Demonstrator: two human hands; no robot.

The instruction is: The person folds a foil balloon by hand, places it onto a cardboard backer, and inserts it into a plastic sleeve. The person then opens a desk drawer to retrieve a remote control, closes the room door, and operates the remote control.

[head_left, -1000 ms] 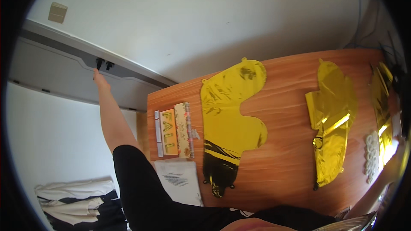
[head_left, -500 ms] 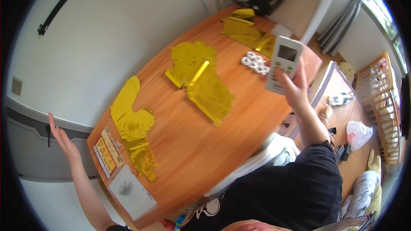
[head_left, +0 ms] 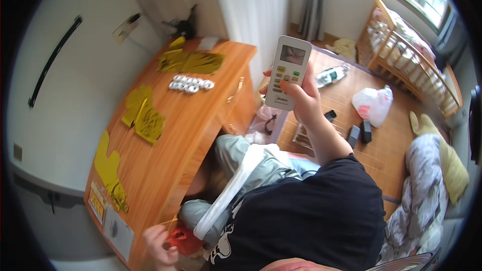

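My right hand [head_left: 303, 94] is closed round a white remote control [head_left: 290, 75], held upright. Its thumb lies on the buttons below the grey screen. Low at the desk's near edge is my left hand [head_left: 159, 247], its fingers loosely curled and apart, with nothing seen in them. Beside that hand lies a red object [head_left: 185, 240], its kind unclear. Flat gold foil balloons lie on the wooden desk [head_left: 178, 120]: one at the far end [head_left: 193, 62], one midway [head_left: 144, 116] and one nearer [head_left: 109, 170]. Several white ring-shaped rolls [head_left: 191, 84] sit by the far balloon.
A printed card [head_left: 96, 201] and a white sheet [head_left: 118, 233] lie at the desk's near left. Right on the floor are a plastic bottle [head_left: 331, 76], a white bag [head_left: 374, 104] and dark boxes [head_left: 359, 133]. Beyond stands a wooden crib [head_left: 401, 52]; bedding [head_left: 422, 185] is at right.
The view has swung right, showing more floor. My left hand has come down from beside the wall to the desk's near edge. My right hand still holds the remote control.
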